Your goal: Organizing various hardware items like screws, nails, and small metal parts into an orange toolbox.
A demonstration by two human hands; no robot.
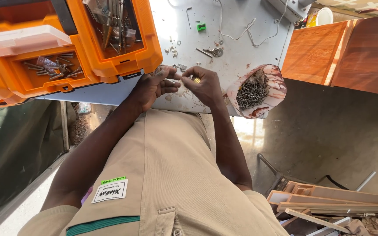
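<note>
Two hands meet over near edge of grey worktop [241, 26], small hardware pinched between them

Left hand [152, 87] fingers curled shut around a thin screw [170, 81]; right hand [204, 85] fingers pinched closed on one small brass piece [196, 80], both just beside each other. One bag of nails [255, 90] right of the hands. Two orange organiser boxes [123, 57] far left, screws inside. One green clip [201, 26] and loose washers farther back

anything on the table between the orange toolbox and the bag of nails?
Yes. In the head view both hands work there: left hand and right hand, which pinches a small brass piece, on the grey table.
</note>
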